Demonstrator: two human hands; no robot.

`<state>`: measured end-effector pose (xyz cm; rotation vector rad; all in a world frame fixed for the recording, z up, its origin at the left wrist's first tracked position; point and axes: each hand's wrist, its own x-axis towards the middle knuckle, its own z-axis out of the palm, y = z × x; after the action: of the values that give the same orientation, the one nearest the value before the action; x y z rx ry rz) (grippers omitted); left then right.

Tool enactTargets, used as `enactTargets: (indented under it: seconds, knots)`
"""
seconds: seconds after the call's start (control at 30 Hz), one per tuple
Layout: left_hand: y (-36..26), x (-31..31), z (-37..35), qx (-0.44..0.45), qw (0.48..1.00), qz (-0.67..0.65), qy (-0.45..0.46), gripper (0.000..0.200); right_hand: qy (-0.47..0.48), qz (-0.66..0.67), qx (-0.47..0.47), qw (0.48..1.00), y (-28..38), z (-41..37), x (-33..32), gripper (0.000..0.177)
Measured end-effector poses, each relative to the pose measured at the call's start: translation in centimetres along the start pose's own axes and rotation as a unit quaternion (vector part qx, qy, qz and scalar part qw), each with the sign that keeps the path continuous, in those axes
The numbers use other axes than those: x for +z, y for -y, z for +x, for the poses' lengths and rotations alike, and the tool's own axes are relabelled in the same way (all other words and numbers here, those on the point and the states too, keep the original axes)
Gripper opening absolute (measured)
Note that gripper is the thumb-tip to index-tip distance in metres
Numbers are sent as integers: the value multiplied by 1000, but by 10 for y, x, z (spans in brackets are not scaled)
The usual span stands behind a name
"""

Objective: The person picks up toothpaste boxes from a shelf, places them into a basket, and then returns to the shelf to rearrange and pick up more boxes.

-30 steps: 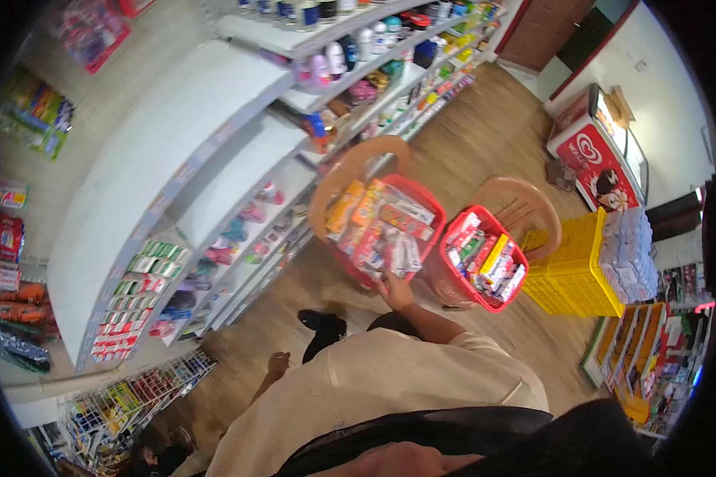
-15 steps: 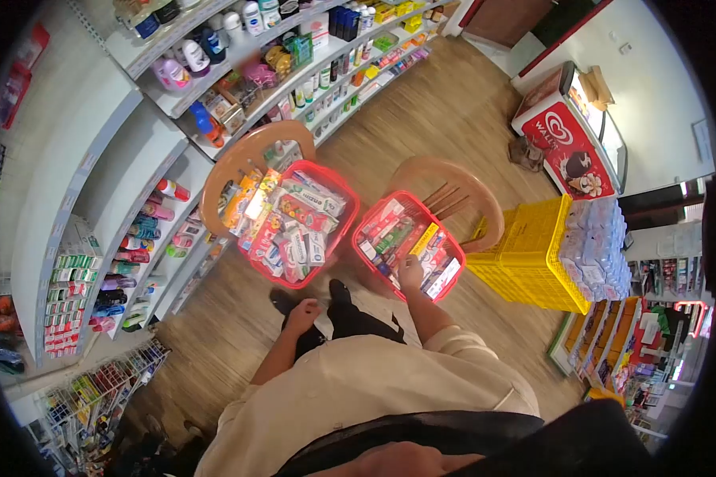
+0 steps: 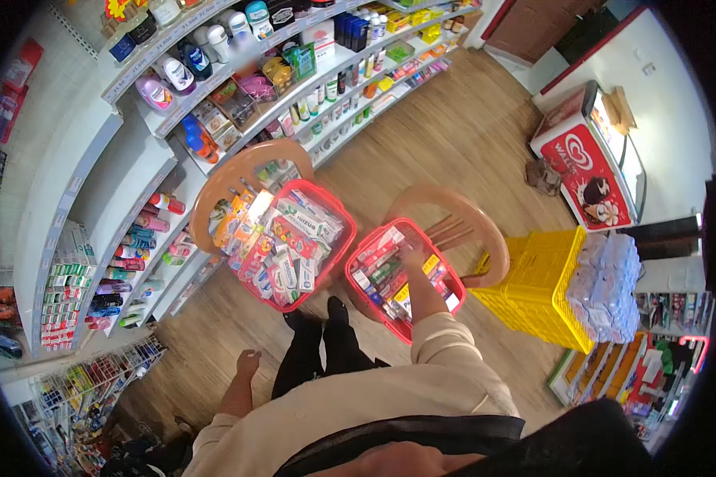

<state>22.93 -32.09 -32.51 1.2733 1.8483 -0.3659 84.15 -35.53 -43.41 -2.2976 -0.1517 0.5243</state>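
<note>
My right hand (image 3: 411, 257) reaches down into the right red basket (image 3: 364, 298), among toothpaste boxes (image 3: 383, 269) and other small cartons. Its fingers are smeared and partly hidden, so any grip there does not show. Off to the left of my legs, my left hand (image 3: 248, 362) hangs low with loose fingers and nothing visible in it. The left red basket (image 3: 338, 208) is heaped with toothpaste cartons (image 3: 301, 226) and orange packs (image 3: 232, 224). Each basket sits on a brown plastic chair, the left chair (image 3: 211, 176) and the right chair (image 3: 485, 222).
Curved shelves (image 3: 147, 171) with toiletries run along the left and far side. Yellow crates (image 3: 525, 278) and wrapped water bottles (image 3: 605, 278) stand to the right. A red ice cream freezer (image 3: 585, 171) is at the far right. Wooden flooring (image 3: 398, 135) lies between.
My right hand has moved farther into the right basket, toward its far side. My left hand has swung outward to the left and lower. The whole view has shifted slightly.
</note>
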Motion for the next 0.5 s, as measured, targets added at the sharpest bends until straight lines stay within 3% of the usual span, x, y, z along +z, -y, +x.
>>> enactTargets:
  seconds: [0.03, 0.1, 0.13, 0.17, 0.23, 0.27, 0.3, 0.33, 0.4, 0.47, 0.5]
  knots:
    - [3, 0, -5, -18, 999, -40, 19, 47, 5, 1, -3, 1000, 13, 11, 2, 55]
    - [7, 9, -13, -39, 995, -82, 35, 48, 263, 33, 156, 951, 30, 24, 6, 72]
    - [12, 21, -14, -17, 991, -119, 52, 48, 183, -163, -4, 970, 36, 17, 14, 97]
    - [17, 32, -13, 6, 985, -156, 68, 48, 188, -164, -6, 968, 42, 15, 12, 97]
    - [12, 47, -19, 54, 986, -105, 117, 48, 317, -176, 4, 932, 81, -3, -7, 119]
    - [21, 60, -8, 173, 974, -49, 140, 47, 262, -226, -22, 938, 38, 21, 24, 131]
    - [41, 80, 12, 287, 944, 9, 160, 47, 322, 11, 42, 946, -19, 50, 57, 124]
    - [41, 90, 18, 280, 947, 6, 154, 47, 313, -53, 35, 947, -23, 56, 61, 118]
    - [26, 110, 22, 411, 904, 113, 10, 47, 308, -121, 24, 943, -7, 44, 60, 112]
    - [8, 110, 28, 357, 930, 67, 50, 47, 212, -158, -46, 963, 37, 6, 24, 96]
    - [-4, 106, 30, 305, 948, 25, 91, 47, 216, -161, -49, 962, 48, -5, 19, 96]
